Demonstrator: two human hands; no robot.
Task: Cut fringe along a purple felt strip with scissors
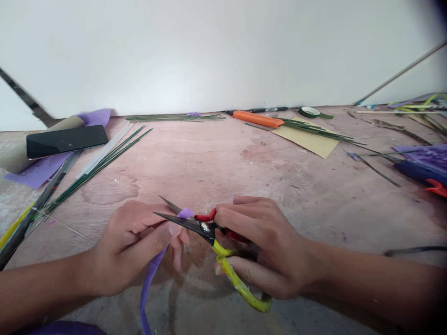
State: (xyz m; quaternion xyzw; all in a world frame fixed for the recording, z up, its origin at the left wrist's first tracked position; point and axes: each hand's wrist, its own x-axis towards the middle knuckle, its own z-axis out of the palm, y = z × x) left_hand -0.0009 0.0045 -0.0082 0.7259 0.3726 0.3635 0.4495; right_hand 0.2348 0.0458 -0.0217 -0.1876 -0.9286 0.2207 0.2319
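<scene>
The left hand (134, 244) is pinching a purple strip (149, 284) between thumb and fingers, one end hanging below it. The right hand (270, 246) is grasping the handles of the scissors (205, 227), whose parted blades are pointing toward the left hand, around the strip's upper end. Green stems (104, 163) are lying beyond the left hand, an orange cutter (258, 118) beyond the right.
</scene>
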